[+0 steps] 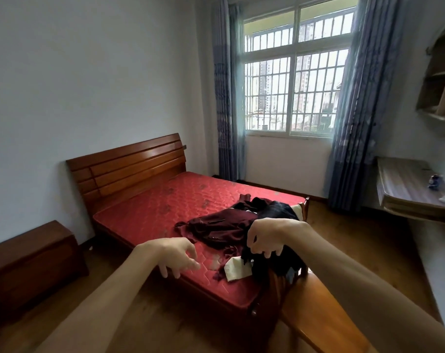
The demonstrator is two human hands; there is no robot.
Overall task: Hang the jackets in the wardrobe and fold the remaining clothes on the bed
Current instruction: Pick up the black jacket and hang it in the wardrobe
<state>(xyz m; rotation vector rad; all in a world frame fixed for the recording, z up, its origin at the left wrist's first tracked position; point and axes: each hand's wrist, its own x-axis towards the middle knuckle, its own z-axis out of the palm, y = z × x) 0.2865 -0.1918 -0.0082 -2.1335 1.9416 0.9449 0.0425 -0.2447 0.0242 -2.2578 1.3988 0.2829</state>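
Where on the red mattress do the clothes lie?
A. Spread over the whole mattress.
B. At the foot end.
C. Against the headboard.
B: the dark red garment and the black garment lie heaped at the foot end of the mattress, away from the headboard.

A home bedroom: a wooden bed with slatted headboard (129, 166) and bare red quilted mattress (165, 210), a low brown wooden nightstand (30, 253), blue curtains (226, 93) framing a barred window (292, 93), wood flooring (364, 238).
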